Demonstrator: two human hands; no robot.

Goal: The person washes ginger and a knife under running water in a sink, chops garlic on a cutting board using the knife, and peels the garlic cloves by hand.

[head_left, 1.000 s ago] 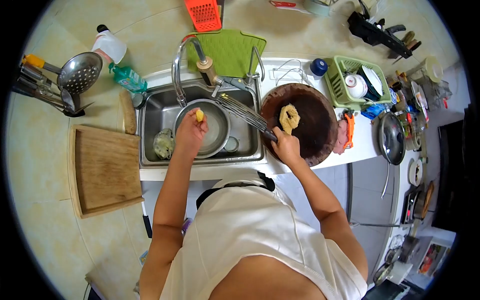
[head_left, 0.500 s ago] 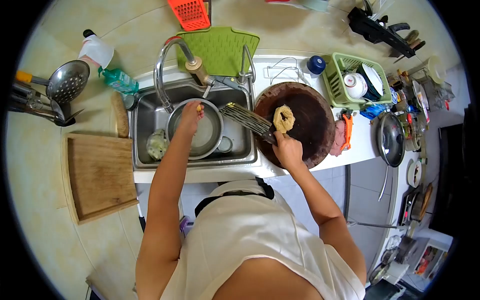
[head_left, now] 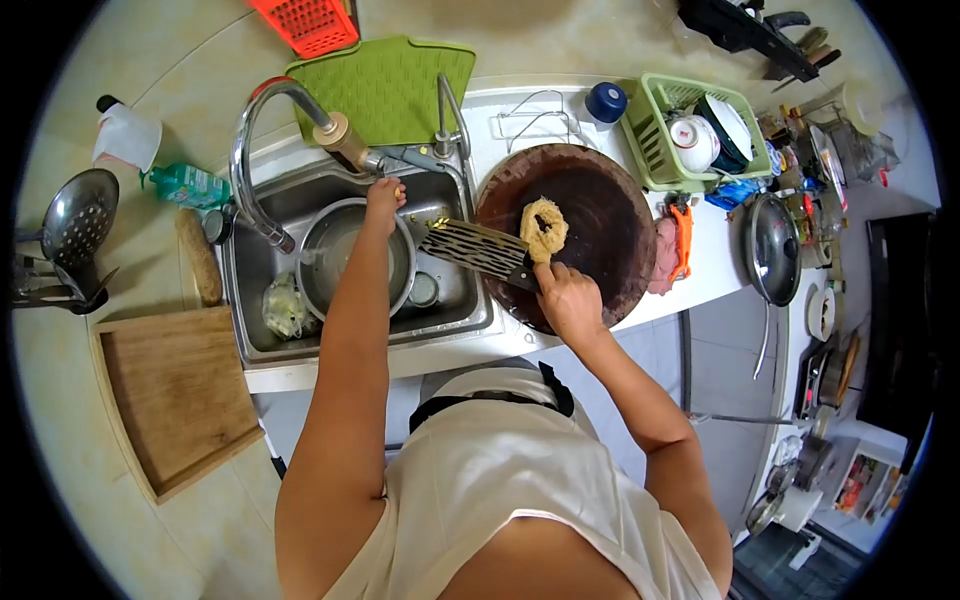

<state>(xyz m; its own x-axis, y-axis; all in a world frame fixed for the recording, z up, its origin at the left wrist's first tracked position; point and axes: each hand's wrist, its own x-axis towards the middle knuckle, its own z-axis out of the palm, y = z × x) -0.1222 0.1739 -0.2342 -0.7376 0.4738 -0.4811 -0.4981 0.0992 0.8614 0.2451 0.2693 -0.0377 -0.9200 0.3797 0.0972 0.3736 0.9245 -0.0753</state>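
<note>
My left hand (head_left: 385, 200) reaches over the steel sink (head_left: 462, 300), close to the lower end of the tap's pull-out part. Its fingers are curled closed around a small yellowish piece (head_left: 399, 192), too small to name. My right hand (head_left: 570, 300) grips the dark handle of a cleaver (head_left: 475, 247). The wide, wet-looking blade points left, from the round wooden chopping block (head_left: 620, 200) out over the sink. A ring-shaped tan loofah (head_left: 544, 230) lies on the block, just beyond the right hand. Below the left hand, a metal basin (head_left: 405, 265) sits in the sink.
An arched tap (head_left: 243, 165) rises at the sink's left. The sink also holds a plastic bag (head_left: 287, 305) and a small round cup (head_left: 424, 290). A green dish basket (head_left: 650, 150) and an orange peeler (head_left: 682, 240) are right; a wooden tray (head_left: 180, 400) is left.
The view has shifted, moving most things left and slightly up. My left hand has gone from above the basin toward the tap. The cleaver stays in my right hand, its blade over the sink's edge.
</note>
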